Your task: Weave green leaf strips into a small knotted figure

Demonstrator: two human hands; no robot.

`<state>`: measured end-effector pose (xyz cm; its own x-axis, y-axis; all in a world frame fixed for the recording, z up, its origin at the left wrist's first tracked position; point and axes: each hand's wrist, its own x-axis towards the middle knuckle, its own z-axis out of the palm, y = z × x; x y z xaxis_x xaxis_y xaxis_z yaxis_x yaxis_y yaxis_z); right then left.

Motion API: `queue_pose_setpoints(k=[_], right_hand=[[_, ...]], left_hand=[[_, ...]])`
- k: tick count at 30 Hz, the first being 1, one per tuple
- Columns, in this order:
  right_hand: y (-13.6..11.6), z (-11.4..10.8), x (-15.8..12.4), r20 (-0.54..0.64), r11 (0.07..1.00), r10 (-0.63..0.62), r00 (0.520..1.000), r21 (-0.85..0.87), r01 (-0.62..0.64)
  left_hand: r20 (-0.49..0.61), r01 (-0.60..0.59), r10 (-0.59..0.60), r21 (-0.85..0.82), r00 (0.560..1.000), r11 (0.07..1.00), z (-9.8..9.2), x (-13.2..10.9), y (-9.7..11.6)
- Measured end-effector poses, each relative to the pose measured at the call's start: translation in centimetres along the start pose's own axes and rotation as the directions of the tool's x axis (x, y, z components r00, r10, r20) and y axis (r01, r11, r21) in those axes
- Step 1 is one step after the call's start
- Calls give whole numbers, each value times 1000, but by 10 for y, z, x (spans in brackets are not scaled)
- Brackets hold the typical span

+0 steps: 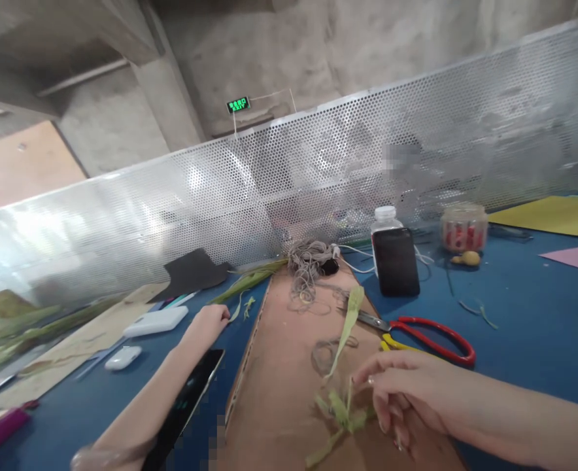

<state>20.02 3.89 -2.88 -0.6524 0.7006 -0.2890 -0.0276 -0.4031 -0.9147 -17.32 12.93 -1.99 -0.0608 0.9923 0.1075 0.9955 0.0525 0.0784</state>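
My left hand [214,318] rests on the blue table left of the cardboard, its fingers curled down. A thin green leaf strip [237,309] comes out at its fingertips. My right hand [399,389] hovers over the cardboard with loosely bent fingers apart. Beside its fingertips lies a small knotted piece of green leaf [340,411]; whether they touch is unclear. Just beyond, a longer pale green leaf strip [350,317] lies on the cardboard. Scissors [436,337] with one red and one yellow handle lie behind my right hand, which partly covers the yellow handle.
The cardboard [269,399] bears a tangle of grey cord [311,258] at its far end. A black phone [395,261] leans on a white-capped bottle [385,214]. A jar [464,227] stands right. A dark phone [191,399] lies under my left forearm. A perforated metal screen [220,190] closes the back.
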Motion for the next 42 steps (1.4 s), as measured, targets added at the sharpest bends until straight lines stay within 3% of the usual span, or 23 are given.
queue_pose_setpoints(k=[8, 14, 17, 21, 24, 27, 30, 32, 37, 42], right_hand=[[0, 2, -1, -25, 1000, -17, 1000, -26, 17], [-6, 7, -7, -30, 998, -6, 1000, -64, 4], [-5, 8, -8, -33, 998, -27, 999, -56, 25], [-3, 12, -4, -94, 995, -99, 991, 14, 101], [-5, 15, -3, -101, 984, -153, 983, 78, 161], [-10, 15, -5, -166, 973, -200, 966, 85, 216], [-13, 12, -6, -197, 972, -180, 964, 115, 205], [-12, 11, -6, -224, 970, -173, 959, 128, 205], [-7, 10, -3, -318, 960, -187, 930, 142, 241], [-4, 6, 3, -310, 939, -215, 926, 196, 283]], left_hand=[[71, -22, 29, -103, 997, 994, -7, -7, 3], [46, -14, 32, -352, 998, 936, -24, -14, 10], [-40, -43, 24, -581, 999, 813, -31, -16, 35], [-90, -104, 53, -870, 995, 483, -34, -31, 97], [-45, -74, 122, -966, 992, 249, -25, -55, 146], [57, 32, 242, -994, 969, 103, -10, -83, 179], [190, 203, 405, -979, 894, 9, 3, -104, 191], [248, 307, 454, -950, 856, -61, 6, -111, 191], [281, 367, 389, -915, 877, -166, 3, -118, 190], [297, 368, 336, -915, 894, -169, 1, -119, 190]])
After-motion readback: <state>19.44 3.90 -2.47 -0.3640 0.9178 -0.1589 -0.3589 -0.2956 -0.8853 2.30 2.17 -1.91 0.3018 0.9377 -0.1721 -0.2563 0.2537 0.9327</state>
